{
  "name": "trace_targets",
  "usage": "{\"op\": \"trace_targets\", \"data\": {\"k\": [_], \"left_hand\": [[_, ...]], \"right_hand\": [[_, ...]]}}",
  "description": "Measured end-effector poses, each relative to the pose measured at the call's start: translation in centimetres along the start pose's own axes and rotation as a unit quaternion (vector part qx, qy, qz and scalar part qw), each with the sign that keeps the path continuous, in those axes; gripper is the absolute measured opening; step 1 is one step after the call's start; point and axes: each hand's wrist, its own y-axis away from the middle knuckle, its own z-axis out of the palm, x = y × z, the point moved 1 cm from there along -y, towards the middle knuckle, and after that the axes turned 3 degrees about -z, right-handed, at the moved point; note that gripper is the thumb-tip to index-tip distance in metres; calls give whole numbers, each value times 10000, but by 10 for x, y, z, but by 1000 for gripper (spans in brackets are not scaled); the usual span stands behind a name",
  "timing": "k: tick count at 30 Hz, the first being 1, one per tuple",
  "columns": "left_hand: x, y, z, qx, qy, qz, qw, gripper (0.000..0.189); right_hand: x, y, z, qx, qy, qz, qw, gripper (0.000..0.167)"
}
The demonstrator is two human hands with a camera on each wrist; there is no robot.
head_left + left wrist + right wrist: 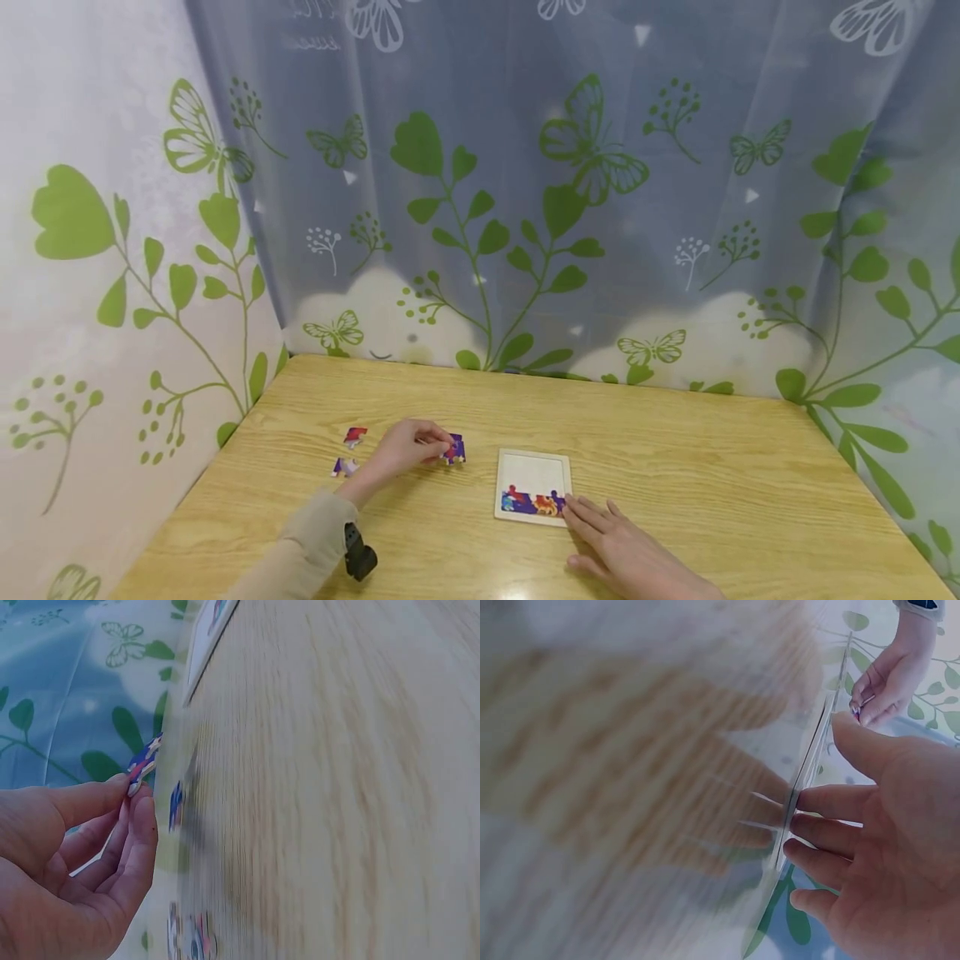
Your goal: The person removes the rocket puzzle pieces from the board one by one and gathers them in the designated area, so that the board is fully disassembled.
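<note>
My left hand (411, 448) pinches a purple and red jigsaw piece (142, 763) between thumb and fingertips, just above the table. Right beside it in the left wrist view is another blue-purple piece (176, 806). To the right, a square pale puzzle tray (534, 452) lies flat, with joined colourful pieces (531, 503) along its near edge. My right hand (618, 542) has its fingers extended, and the fingertips touch the tray's lower right edge. In the right wrist view the same right hand (885, 832) shows its palm, with nothing held.
Two loose jigsaw pieces, one red (355, 436) and one purple and white (345, 467), lie left of my left hand. A black band (360, 554) is around my left wrist. The wooden table (675, 450) ends at a patterned curtain (510, 250) behind.
</note>
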Motion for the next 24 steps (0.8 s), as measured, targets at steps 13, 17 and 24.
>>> {"op": "trace_targets", "data": {"k": [13, 17, 24], "left_hand": [[-9, 10, -4, -268, -696, -32, 9972, 7], [-8, 11, -2, -135, -1055, 174, 9942, 6], [-6, 13, 2, -85, -1181, 349, 9924, 8]], "right_hand": [[-1, 0, -2, 24, -408, 132, 9991, 65], [0, 0, -2, 35, -489, 134, 9987, 65], [1, -1, -2, -9, -607, 167, 9980, 66]]}}
